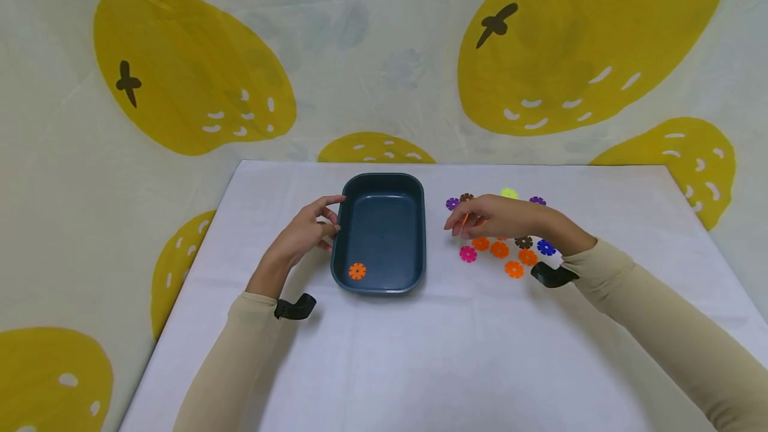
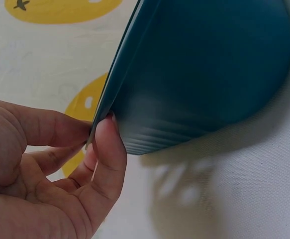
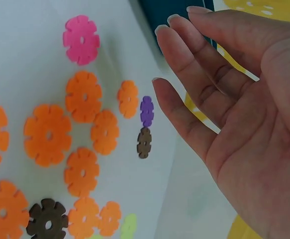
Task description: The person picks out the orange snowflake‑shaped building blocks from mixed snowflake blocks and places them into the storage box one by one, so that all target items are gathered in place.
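Observation:
A dark teal rectangular tray (image 1: 384,239) stands on the table, with one orange notched disc (image 1: 357,271) lying inside its near left corner. My left hand (image 1: 307,229) pinches the tray's left rim; in the left wrist view the thumb and a finger (image 2: 110,149) close on that edge. Over a scatter of flat notched plastic discs, my right hand (image 1: 489,215) hovers with loosely bent fingers, and nothing shows in its grasp in the right wrist view. Around it lie orange discs (image 3: 47,135), a pink disc (image 3: 81,40), a purple disc (image 3: 146,111) and brown discs (image 3: 48,219). The hand hides some of them in the head view.
Farther right are a blue disc (image 1: 546,247), another purple disc (image 1: 537,201) and a yellow-green disc (image 1: 509,193). A white cloth (image 1: 384,365) covers the table. Behind it hangs a curtain (image 1: 372,52) with large yellow fruit shapes.

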A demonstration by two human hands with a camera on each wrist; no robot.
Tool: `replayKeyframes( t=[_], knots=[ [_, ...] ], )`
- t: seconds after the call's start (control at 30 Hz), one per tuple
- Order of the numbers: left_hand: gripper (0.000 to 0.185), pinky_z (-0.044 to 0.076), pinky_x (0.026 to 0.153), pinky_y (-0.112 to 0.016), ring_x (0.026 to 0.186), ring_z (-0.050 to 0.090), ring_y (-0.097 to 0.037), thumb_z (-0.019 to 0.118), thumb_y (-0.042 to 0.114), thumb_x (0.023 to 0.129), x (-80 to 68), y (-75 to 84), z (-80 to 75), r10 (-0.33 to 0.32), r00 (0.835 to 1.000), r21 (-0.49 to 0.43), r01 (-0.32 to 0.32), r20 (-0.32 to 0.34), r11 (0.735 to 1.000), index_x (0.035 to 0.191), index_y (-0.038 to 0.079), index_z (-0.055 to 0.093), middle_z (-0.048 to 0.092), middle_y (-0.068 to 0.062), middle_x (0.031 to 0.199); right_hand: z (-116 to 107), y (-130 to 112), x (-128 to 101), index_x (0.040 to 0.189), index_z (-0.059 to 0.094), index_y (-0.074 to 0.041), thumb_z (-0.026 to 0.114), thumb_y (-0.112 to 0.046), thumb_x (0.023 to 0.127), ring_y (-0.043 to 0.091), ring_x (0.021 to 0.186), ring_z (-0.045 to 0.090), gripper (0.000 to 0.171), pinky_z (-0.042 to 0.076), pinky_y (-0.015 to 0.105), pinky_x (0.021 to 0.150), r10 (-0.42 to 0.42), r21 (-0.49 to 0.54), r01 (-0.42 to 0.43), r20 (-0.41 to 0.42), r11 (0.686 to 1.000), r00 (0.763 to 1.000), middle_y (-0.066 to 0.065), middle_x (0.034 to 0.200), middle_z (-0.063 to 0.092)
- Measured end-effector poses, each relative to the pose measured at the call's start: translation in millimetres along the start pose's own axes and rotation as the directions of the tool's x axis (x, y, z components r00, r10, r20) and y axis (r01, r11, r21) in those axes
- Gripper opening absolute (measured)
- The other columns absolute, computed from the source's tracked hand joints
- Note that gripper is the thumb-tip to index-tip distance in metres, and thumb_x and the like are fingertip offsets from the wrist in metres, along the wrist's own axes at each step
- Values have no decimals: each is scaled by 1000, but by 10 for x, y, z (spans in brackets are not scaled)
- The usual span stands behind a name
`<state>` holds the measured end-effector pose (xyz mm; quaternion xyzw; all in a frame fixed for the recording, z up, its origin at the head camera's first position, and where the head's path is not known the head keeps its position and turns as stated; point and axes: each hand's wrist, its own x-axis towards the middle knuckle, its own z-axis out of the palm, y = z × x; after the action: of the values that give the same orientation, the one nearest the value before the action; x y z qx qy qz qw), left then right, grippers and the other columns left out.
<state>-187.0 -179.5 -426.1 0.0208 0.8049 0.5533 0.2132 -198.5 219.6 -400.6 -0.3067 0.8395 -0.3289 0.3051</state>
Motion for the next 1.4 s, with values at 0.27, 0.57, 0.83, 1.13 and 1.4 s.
replayKeyframes(
  t=[0.27,0.57,0.83,1.13,1.4],
  knots=[
    [62,59,62,-37,87,56,-30,55,-4,96,-2,2,4,-7,1000,6,7,2,1000,153,19,44,45,-16,111,-1,118,-47,129,66,-9,69,-11,96,23,111,63,33,56,34,95,48,46,-48,0,998,999,8,121,69],
    [62,60,64,-40,86,56,-29,55,-4,96,-3,-7,-4,-1,1000,8,1,3,1000,153,20,44,45,-15,111,-52,189,-111,128,66,-9,69,-16,97,24,111,62,32,57,35,91,84,50,-85,14,995,996,8,118,68],
    [63,59,61,-37,87,56,-29,55,-4,95,14,-8,-4,-2,1000,-3,2,5,1000,152,21,45,45,-15,111,-104,275,-134,128,66,-10,66,-15,99,22,113,63,30,56,38,97,71,13,-71,21,997,997,5,120,70],
    [63,59,59,-35,85,56,-28,55,-4,96,8,-5,-7,8,1000,-6,-8,14,1000,153,19,44,44,-15,111,-149,336,-165,130,64,-6,64,-12,99,22,107,65,32,57,37,93,90,9,-90,15,996,996,7,116,71],
    [64,59,60,-36,85,56,-28,54,-4,95,3,-15,-8,10,1000,1,-10,17,1000,154,19,43,44,-15,111,-199,416,-153,129,65,-6,63,-10,99,24,106,65,30,59,32,88,92,-5,-92,-3,996,996,7,115,71]
  ],
)
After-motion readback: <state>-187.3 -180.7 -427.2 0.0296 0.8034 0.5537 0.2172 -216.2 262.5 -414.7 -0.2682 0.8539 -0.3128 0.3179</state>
